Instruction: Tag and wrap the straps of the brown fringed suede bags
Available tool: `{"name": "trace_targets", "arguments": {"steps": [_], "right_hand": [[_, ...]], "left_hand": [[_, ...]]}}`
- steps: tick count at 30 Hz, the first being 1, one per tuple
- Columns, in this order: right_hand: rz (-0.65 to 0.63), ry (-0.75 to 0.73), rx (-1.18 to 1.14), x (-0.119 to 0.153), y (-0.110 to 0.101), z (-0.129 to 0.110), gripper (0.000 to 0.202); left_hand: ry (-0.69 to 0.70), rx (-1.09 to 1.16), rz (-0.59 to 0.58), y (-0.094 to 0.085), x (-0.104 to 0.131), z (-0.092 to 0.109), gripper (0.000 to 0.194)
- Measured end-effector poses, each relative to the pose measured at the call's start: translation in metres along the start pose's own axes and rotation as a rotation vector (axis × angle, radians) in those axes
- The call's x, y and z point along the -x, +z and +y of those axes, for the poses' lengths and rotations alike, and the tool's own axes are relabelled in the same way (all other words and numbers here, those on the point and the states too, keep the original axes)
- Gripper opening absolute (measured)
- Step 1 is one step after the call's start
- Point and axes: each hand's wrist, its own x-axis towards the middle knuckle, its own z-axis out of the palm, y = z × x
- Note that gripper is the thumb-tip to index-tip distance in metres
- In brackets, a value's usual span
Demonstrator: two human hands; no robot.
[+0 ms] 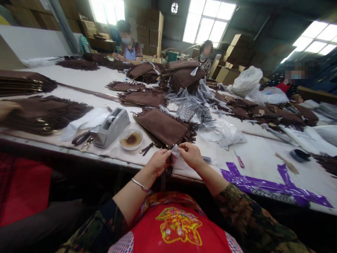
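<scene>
While the left hand (160, 163) and right hand (192, 154) pinch a translucent film (175, 150) between fingertips, the brown pouch (162, 125) lies on the table (223, 158) just beyond | risk: the thin film could tear or slip if tugged unevenly.

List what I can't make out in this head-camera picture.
Head view:
Translucent piece: full shape, partly covered by the right hand.
What the left hand grips: hidden by its own thumb and fingers.
Another person's hand: blurred, and cut off by the left edge.
Stacked brown bags: cut off there too.
</scene>
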Motion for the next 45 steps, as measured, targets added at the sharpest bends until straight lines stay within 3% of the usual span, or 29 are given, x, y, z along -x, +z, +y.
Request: {"name": "trace_targets", "arguments": {"steps": [4,8,17,19,22,24,26,29,31,35,40,45], "right_hand": [[0.065,0.019,0.008,0.008,0.008,-0.006,0.023],[0.000,0.111,-0.161,0.016,0.010,-0.008,0.026],[0.166,0.268,-0.598,0.029,-0.001,0.001,0.043],[0.116,0.353,-0.605,0.037,0.000,-0.002,0.049],[-0.064,0.484,-0.535,0.048,0.004,-0.010,0.055],[-0.098,0.445,-0.439,0.050,0.008,-0.015,0.052],[-0.035,0.308,-0.309,0.047,0.009,-0.017,0.046],[0.044,0.092,-0.100,0.040,0.005,-0.017,0.038],[0.004,0.009,0.002,0.040,-0.001,-0.014,0.035],[-0.141,-0.059,0.111,0.057,-0.011,-0.009,0.030],[-0.230,-0.120,0.163,0.075,-0.008,-0.011,0.026],[-0.239,-0.122,0.188,0.069,0.001,-0.016,0.026]], "left_hand": [[0.096,-0.153,0.120,0.005,-0.004,-0.010,0.020],[0.241,-0.318,0.214,0.005,-0.009,-0.018,0.021],[0.290,-0.315,0.228,0.003,-0.011,-0.019,0.017],[0.269,-0.293,0.225,0.003,-0.009,-0.018,0.017],[0.250,-0.300,0.226,0.006,-0.006,-0.016,0.016],[0.264,-0.309,0.230,0.008,-0.004,-0.015,0.016],[0.250,-0.286,0.224,0.009,-0.002,-0.013,0.017],[0.106,-0.134,0.164,0.006,0.002,-0.003,0.016],[-0.031,0.001,0.082,0.001,0.004,0.006,0.010],[-0.182,0.171,-0.030,-0.006,0.005,0.023,0.004],[-0.163,0.167,-0.012,-0.002,0.002,0.025,0.009],[-0.156,0.153,-0.008,0.003,0.002,0.023,0.012]]}}
